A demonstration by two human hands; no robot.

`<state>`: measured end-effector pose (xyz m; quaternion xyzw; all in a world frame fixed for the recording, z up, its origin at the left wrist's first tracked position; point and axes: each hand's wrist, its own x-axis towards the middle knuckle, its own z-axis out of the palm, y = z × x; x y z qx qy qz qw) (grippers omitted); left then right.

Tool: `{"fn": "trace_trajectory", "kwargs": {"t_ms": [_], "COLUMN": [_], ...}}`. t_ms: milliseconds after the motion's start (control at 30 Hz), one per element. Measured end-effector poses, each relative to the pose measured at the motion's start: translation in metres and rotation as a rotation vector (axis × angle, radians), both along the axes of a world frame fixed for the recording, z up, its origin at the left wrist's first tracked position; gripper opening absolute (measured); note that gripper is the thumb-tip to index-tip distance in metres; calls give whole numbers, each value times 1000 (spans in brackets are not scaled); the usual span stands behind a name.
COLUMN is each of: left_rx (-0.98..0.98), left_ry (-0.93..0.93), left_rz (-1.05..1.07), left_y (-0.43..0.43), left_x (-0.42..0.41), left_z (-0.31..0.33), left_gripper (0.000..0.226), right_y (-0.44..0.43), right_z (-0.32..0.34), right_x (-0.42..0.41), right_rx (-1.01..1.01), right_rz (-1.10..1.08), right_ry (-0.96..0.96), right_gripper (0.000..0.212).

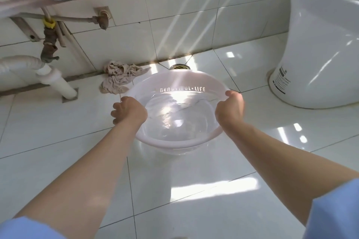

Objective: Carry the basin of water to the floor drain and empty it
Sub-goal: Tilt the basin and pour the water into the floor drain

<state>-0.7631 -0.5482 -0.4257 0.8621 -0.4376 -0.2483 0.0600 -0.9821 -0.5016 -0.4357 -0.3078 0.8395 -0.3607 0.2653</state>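
I am seeing the clear plastic basin (175, 114) hanging above the white floor tiles, water shining inside, its far rim just in front of the floor drain (178, 67) by the wall. I judge it is heavy with water, a little flexible and slippery, so holding at the two opposite rims is the best place. The left hand (129, 110) is curling its fingers over the left rim; the right hand (230, 109) is clamping the right rim, thumb on top. Both arms are reaching forward, nearly straight. A crumpled rag (121, 77) is lying left, the toilet (318, 44) right.
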Motion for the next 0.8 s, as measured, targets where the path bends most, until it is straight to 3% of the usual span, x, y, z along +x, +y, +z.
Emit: {"fn": "trace_trajectory", "kwargs": {"t_ms": [300, 533, 800], "left_rx": [19, 31, 65], "left_ry": [-20, -12, -50], "left_rz": [7, 34, -53], "left_y": [-2, -6, -21], "left_x": [-3, -8, -10], "left_z": [-15, -21, -13], "left_gripper": [50, 49, 45], "right_y": [-12, -25, -36], "right_z": [-11, -19, -13], "right_x": [-7, -12, -15], "right_rx": [59, 76, 320], "right_rz": [42, 52, 213], "right_ry": [40, 25, 189], "right_gripper": [31, 35, 18]}}
